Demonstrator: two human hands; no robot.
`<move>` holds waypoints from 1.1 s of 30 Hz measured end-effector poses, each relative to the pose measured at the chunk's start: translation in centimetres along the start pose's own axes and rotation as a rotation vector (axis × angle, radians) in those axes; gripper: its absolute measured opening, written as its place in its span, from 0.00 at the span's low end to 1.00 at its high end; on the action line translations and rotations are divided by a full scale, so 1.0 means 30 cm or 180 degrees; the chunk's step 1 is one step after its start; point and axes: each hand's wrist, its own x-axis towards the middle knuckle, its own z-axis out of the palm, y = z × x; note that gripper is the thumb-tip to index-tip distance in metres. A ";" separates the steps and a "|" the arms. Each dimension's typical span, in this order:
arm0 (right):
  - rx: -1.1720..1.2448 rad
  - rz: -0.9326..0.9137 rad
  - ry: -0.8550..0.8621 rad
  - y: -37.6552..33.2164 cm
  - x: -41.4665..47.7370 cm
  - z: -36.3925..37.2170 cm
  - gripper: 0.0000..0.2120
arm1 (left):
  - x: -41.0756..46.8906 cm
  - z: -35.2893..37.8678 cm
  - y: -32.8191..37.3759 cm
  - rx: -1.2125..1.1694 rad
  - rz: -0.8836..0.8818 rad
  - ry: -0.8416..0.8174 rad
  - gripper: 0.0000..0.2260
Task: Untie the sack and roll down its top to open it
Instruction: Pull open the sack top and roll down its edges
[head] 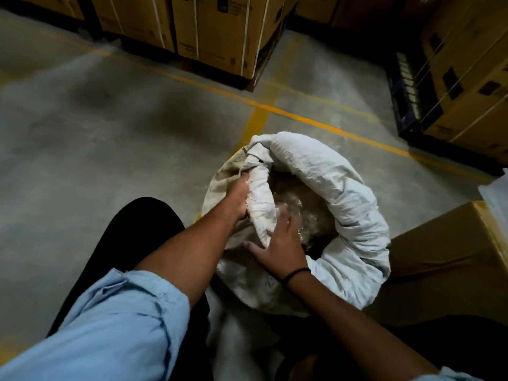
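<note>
You're rolling the sack (pixel 349 270) down: left hand (pixel 238 198) grips its rim (pixel 324 171), right hand (pixel 277 247) presses with spread fingers; turn the near edge next.

The grey concrete floor (pixel 123 127), crossed by yellow painted lines (pixel 302 116), carries a white sack (pixel 343 188) with a brown cardboard box (pixel 439 265) just beside it. Pallets (pixel 404 105) of strapped cartons (pixel 220 37) line its far edge.

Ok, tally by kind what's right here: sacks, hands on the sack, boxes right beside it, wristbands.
White woven sack: 1
Hands on it, left hand and right hand: 2
Brown cardboard box beside it: 1
Black wristband: 1
Total: 5
</note>
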 end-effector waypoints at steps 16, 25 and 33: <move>-0.1210 -0.0609 -0.0817 -0.004 0.153 -0.178 0.34 | -0.212 0.141 0.262 0.4367 0.1415 0.1389 0.41; -0.2055 -0.0232 0.0504 0.092 0.482 -0.188 0.40 | -0.104 0.230 0.089 0.4398 0.2144 0.1086 0.43; -0.2194 0.0230 0.0296 0.172 0.697 -0.150 0.54 | 0.069 0.130 0.061 0.5576 0.2111 0.1456 0.61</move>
